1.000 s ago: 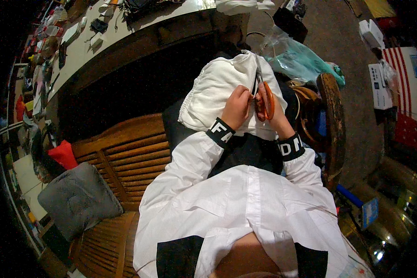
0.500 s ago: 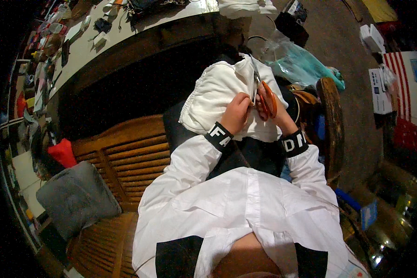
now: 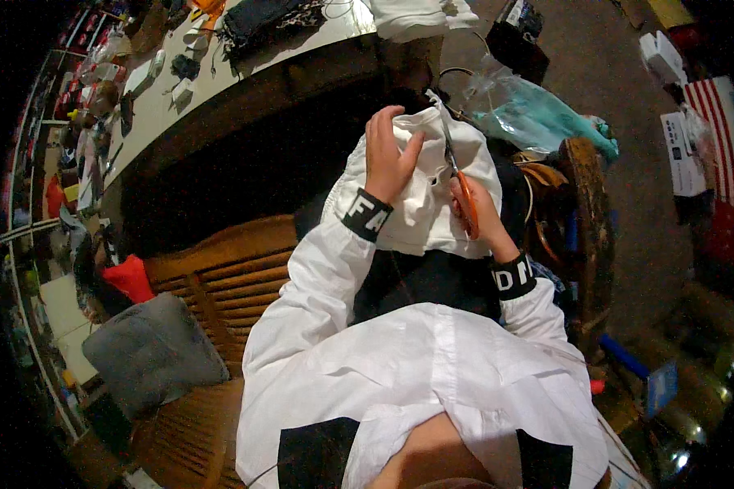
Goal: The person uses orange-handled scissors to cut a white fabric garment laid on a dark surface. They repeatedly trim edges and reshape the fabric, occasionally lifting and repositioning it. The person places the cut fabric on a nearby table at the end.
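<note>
A white cloth (image 3: 420,196) lies bunched over my lap. My left hand (image 3: 388,156) pinches its upper fold and lifts it. My right hand (image 3: 475,213) grips orange-handled scissors (image 3: 457,175), whose metal blades point up along the cloth's right edge near the raised fold. Both sleeves are white with black lettered cuffs.
A wooden slatted bench (image 3: 220,285) holds a grey cushion (image 3: 151,350) and a red cushion (image 3: 130,277) at my left. A long table (image 3: 220,81) with scattered items runs across the top. A teal plastic bag (image 3: 538,118) and a wooden chair arm (image 3: 587,204) are at the right.
My left hand has moved up the cloth and raised its top fold. The scissors have shifted upward with the blades now along the cloth's edge.
</note>
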Demonstrator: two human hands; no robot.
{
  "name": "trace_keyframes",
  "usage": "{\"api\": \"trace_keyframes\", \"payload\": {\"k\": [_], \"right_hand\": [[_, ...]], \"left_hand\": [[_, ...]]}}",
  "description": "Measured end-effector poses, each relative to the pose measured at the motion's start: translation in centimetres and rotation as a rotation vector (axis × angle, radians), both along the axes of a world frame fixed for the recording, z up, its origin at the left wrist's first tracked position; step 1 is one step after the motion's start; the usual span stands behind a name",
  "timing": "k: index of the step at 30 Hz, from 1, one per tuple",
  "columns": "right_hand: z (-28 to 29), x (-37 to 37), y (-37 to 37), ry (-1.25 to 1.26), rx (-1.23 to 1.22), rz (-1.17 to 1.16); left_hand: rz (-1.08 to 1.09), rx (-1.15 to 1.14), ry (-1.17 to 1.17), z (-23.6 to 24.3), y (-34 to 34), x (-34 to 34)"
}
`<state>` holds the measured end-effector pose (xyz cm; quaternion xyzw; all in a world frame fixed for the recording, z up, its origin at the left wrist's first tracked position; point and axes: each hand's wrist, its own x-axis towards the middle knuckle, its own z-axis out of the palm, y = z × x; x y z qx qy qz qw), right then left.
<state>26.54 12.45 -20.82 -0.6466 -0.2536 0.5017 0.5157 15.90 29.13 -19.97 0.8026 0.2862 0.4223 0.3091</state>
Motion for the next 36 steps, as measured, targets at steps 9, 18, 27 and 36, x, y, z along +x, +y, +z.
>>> {"api": "trace_keyframes", "payload": {"k": [9, 18, 27, 36], "right_hand": [[0.4, -0.5, 0.0, 0.251, -0.030, -0.033], [0.5, -0.2, 1.6, 0.337, 0.044, -0.009], [-2.4, -0.5, 0.4, 0.683, 0.125, -0.048], [-0.4, -1.9, -0.2, 0.874, 0.233, 0.036]], "left_hand": [[-0.411, -0.679, 0.057, -0.9, 2.5, 2.6], [-0.361, -0.480, -0.009, 0.5, 2.9, 3.3], [-0.343, -0.684, -0.057, -0.5, 2.2, 3.8], [-0.537, -1.103, -0.391, -1.1, 0.4, 4.6]]}}
